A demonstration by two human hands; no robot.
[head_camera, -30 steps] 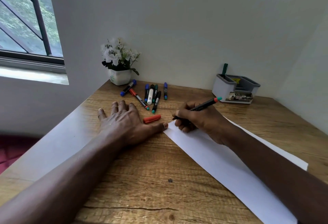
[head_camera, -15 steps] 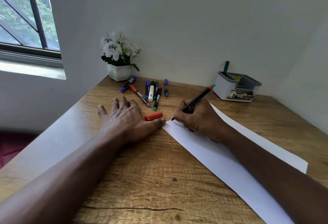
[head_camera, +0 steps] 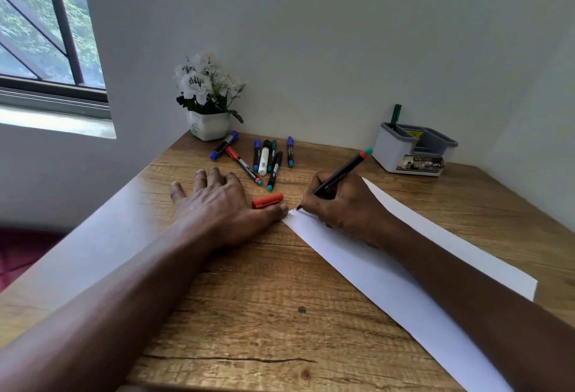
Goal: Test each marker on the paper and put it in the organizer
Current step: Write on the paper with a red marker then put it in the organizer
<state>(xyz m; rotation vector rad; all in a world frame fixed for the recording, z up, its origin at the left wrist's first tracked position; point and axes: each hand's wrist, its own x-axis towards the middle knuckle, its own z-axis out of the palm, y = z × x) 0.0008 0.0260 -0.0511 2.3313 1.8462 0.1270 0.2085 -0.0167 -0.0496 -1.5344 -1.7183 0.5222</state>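
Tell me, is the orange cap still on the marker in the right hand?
No, the orange cap lies on the table beside the left hand, while the right hand writes with the uncapped marker.

A black marker [head_camera: 339, 177] tipped in orange and teal is seen over white paper [head_camera: 389, 279], with an orange cap [head_camera: 267, 200] on brown wood-grained table [head_camera: 249, 314]. Far off, blue, green, black and white markers [head_camera: 264, 158] are grouped; the organizer [head_camera: 410, 152] is white and grey.

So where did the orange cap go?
In the head view, the orange cap lies on the wooden desk near the middle, just beyond the left hand's thumb and left of the paper's far corner.
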